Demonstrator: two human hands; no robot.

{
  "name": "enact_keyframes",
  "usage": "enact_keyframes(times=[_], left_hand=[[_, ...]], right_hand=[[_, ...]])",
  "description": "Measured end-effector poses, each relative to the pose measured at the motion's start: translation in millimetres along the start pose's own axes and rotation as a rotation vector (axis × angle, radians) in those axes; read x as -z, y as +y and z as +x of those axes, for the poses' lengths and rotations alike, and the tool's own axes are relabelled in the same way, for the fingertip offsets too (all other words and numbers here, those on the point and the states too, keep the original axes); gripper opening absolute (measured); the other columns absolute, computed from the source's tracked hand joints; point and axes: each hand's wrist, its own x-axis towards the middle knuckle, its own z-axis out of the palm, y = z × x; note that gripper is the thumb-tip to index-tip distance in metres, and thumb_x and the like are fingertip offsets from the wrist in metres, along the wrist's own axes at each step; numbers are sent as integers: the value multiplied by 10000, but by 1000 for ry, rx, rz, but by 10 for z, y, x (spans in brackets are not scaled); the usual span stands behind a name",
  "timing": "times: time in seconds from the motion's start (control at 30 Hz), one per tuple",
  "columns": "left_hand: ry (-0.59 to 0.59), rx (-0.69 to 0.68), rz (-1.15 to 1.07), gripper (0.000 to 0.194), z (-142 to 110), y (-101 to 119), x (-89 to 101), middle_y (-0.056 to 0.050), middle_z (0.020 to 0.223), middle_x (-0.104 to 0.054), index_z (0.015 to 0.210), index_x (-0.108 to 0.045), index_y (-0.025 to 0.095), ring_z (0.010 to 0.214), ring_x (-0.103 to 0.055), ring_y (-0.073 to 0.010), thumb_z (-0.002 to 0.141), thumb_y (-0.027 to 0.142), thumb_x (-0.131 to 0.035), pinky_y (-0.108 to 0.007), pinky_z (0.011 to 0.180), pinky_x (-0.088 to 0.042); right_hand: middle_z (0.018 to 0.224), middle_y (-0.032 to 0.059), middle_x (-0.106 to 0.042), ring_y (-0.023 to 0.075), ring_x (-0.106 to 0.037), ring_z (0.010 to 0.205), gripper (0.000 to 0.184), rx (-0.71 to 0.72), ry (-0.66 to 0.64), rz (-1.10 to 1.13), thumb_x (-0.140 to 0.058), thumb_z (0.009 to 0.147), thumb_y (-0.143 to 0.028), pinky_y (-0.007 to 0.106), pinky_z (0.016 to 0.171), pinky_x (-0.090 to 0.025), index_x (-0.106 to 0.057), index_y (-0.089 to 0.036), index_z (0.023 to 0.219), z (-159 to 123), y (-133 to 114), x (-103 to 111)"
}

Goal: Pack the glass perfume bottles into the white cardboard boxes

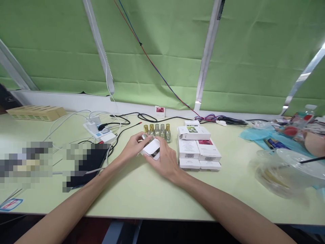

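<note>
Above the middle of the table, my left hand (134, 146) and my right hand (165, 161) are closed around a small white box (152, 148). A pale end or flap of the box faces me, with a dark part showing beside it. A shiny silvery piece shows by my left fingers; whether it is a bottle cap I cannot tell. Just behind my hands stands a row of several small glass bottles (168, 134) with gold and silver caps. To the right of my right hand are stacked white boxes (188, 149), some with printed flower pictures.
A power strip (98, 130) with plugs and tangled cables lies at the left, near a dark flat item (88, 166). A yellow slotted holder (38, 113) stands at the back left. On the right are a clear plastic bag (276, 176) and blue plastic (254, 134).
</note>
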Motion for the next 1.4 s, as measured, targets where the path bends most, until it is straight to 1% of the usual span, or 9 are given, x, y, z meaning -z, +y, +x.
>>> enact_keyframes(times=[0.2, 0.37, 0.47, 0.6, 0.9, 1.07, 1.17, 1.27, 1.4], left_hand=[[-33, 2, -16, 471, -6, -1, 4, -9, 639, -621, 797, -727, 169, 583, -542, -139, 718, 633, -760, -220, 508, -392], [-45, -15, -22, 498, 12, -16, 2, -43, 752, -693, 791, -736, 158, 661, -584, -150, 743, 653, -729, -223, 568, -429], [-24, -6, -45, 502, 11, -1, -4, -35, 719, -683, 745, -713, 158, 630, -572, -141, 712, 657, -748, -222, 560, -428], [-40, -2, -65, 512, -1, 34, -7, -37, 703, -686, 733, -712, 162, 620, -582, -146, 672, 666, -776, -228, 559, -439], [-59, 16, -104, 521, 4, 17, -10, -33, 668, -681, 743, -712, 159, 584, -571, -136, 664, 668, -786, -225, 534, -420], [-10, -12, -68, 504, -22, 50, -9, -1, 561, -587, 697, -682, 161, 493, -473, -105, 748, 661, -731, -218, 468, -340], [5, -47, -82, 478, -42, 94, -9, 5, 545, -567, 712, -682, 165, 478, -445, -102, 799, 636, -695, -223, 457, -327], [36, -96, -79, 443, -67, 132, -12, 4, 554, -572, 729, -686, 169, 488, -446, -106, 844, 596, -663, -230, 468, -339], [123, -217, 6, 356, -118, 154, -13, -16, 646, -653, 800, -706, 182, 546, -500, -124, 919, 498, -594, -244, 520, -391]], right_hand=[[1376, 87, -633, 298, -681, 1162, 617, -1, 1, 13, -680, 871, -436, 436, 850, -580, -400, -275, 1396, 1, -6, 5], [1364, 95, -641, 305, -685, 1150, 632, 3, 6, 2, -679, 868, -434, 444, 844, -580, -393, -265, 1406, 2, -2, 2], [1336, 97, -654, 305, -691, 1133, 635, 5, 5, -10, -674, 869, -445, 448, 831, -583, -393, -257, 1406, 1, 6, -1], [1330, 95, -655, 303, -692, 1127, 633, -2, 10, -24, -674, 869, -448, 456, 839, -586, -394, -258, 1403, -1, 11, -3], [1334, 93, -651, 298, -690, 1126, 628, 3, 20, -20, -677, 868, -450, 459, 847, -588, -403, -254, 1398, -2, 8, -4], [1360, 120, -631, 306, -685, 1135, 646, 7, 34, -25, -674, 873, -450, 465, 847, -592, -391, -244, 1416, -11, 12, -6], [1372, 138, -610, 308, -672, 1163, 680, 16, 68, -18, -663, 889, -472, 468, 856, -598, -360, -231, 1448, -17, 20, -12], [1354, 148, -604, 313, -667, 1167, 697, 10, 99, 11, -658, 898, -483, 476, 863, -602, -336, -229, 1462, -23, 17, -12], [1373, 159, -590, 313, -662, 1180, 720, -26, 151, 89, -669, 895, -455, 478, 895, -598, -292, -247, 1473, -31, -10, 0]])
